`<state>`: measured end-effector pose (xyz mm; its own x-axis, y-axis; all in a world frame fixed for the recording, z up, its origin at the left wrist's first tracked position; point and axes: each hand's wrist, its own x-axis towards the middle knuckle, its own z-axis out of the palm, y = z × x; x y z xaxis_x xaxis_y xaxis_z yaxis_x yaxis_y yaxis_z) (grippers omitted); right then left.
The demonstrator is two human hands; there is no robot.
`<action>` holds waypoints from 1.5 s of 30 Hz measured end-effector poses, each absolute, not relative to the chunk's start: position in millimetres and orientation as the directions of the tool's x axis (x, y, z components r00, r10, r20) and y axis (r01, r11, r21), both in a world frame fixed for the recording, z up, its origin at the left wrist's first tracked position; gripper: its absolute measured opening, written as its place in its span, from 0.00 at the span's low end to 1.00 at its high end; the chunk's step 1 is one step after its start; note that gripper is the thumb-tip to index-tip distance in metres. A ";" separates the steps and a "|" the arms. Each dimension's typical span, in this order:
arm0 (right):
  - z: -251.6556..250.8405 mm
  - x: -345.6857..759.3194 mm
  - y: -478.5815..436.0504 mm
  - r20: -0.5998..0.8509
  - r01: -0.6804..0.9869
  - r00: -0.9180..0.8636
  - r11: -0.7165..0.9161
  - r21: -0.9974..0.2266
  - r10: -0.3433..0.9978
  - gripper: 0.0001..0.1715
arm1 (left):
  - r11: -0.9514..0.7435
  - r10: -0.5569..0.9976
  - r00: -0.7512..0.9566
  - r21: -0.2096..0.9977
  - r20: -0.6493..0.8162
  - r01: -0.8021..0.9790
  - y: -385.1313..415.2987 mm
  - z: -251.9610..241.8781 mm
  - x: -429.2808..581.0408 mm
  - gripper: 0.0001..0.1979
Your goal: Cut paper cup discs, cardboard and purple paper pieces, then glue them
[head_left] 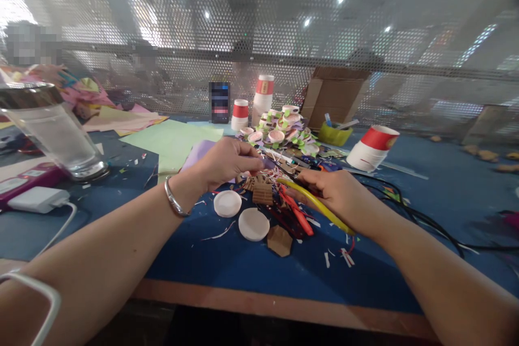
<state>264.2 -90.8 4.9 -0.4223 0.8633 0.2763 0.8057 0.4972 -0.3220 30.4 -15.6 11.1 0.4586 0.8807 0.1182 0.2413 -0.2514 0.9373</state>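
My left hand [233, 162] is closed in a pinch on a small piece of purple paper [268, 164]. Facing it, my right hand [330, 194] grips scissors [286, 171], whose dark blades point left at the paper. A long curved yellow strip [320, 207], perhaps their handle, runs along the underside of that hand. Below the hands lie two white paper discs [253, 224], a brown cardboard hexagon [279, 241] and a ridged cardboard piece [263, 193]. A red-orange tool [300, 215] lies beside them among paper scraps.
Behind my hands rises a pile of small decorated paper-cup pieces [279, 132]. Paper cups [263, 92] and a tipped cup [372, 148] stand around it. At left are green paper [174, 143], a water glass [60, 135] and a power strip [32, 178]. Black cables [417, 216] cross the right.
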 end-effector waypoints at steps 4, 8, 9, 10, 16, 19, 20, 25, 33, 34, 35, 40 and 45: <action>4.5 263.0 -91.9 0.273 0.823 -0.410 0.482 -0.301 0.870 0.26 | -0.276 0.882 0.453 0.919 0.127 0.281 -15.0 11.3 29.9 0.06; 5.5 261.0 -93.1 0.261 0.855 -0.391 0.453 -0.252 0.883 0.24 | -0.326 0.878 0.451 0.892 0.162 0.314 -15.0 11.5 29.4 0.06; 6.0 260.3 -93.4 0.253 0.861 -0.388 0.447 -0.243 0.886 0.24 | -0.327 0.878 0.449 0.890 0.163 0.318 -15.0 11.5 29.4 0.06; 6.3 259.7 -93.6 0.244 0.868 -0.383 0.437 -0.234 0.891 0.23 | -0.322 0.881 0.447 0.891 0.157 0.321 -15.0 11.5 29.5 0.06; 4.5 260.5 -91.4 0.205 0.900 -0.357 0.394 -0.185 0.911 0.26 | -0.325 0.882 0.447 0.878 0.147 0.352 -13.2 8.6 30.8 0.06; 1.4 262.4 -88.2 0.195 0.894 -0.371 0.406 -0.189 0.908 0.28 | -0.362 0.879 0.447 0.845 0.168 0.393 -11.4 6.0 30.7 0.08; 0.4 262.6 -87.3 0.191 0.893 -0.370 0.405 -0.195 0.909 0.29 | -0.363 0.880 0.445 0.841 0.167 0.402 -11.0 5.5 30.6 0.08; -1.9 261.7 -86.2 0.170 0.886 -0.343 0.379 -0.266 0.924 0.27 | -0.373 0.881 0.440 0.831 0.177 0.412 -11.0 5.6 30.8 0.09; 2.9 259.9 -91.3 0.186 0.860 -0.352 0.395 -0.323 0.917 0.26 | -0.234 0.898 0.429 0.933 0.099 0.275 -8.7 5.2 31.6 0.06; 3.4 259.6 -91.5 0.185 0.863 -0.348 0.391 -0.321 0.919 0.26 | -0.228 0.898 0.428 0.937 0.098 0.264 -8.7 5.4 31.7 0.06; 3.7 259.3 -91.5 0.181 0.866 -0.345 0.387 -0.317 0.921 0.26 | -0.231 0.897 0.430 0.937 0.101 0.261 -8.9 5.6 31.8 0.06; 3.2 257.8 -90.1 0.149 0.866 -0.385 0.413 -0.283 0.911 0.26 | -0.281 0.867 0.483 0.922 0.125 0.266 -11.7 4.7 33.1 0.04; 3.2 257.2 -90.7 0.170 0.859 -0.396 0.429 -0.280 0.902 0.21 | -0.266 0.870 0.484 0.917 0.095 0.299 -12.9 3.3 33.3 0.05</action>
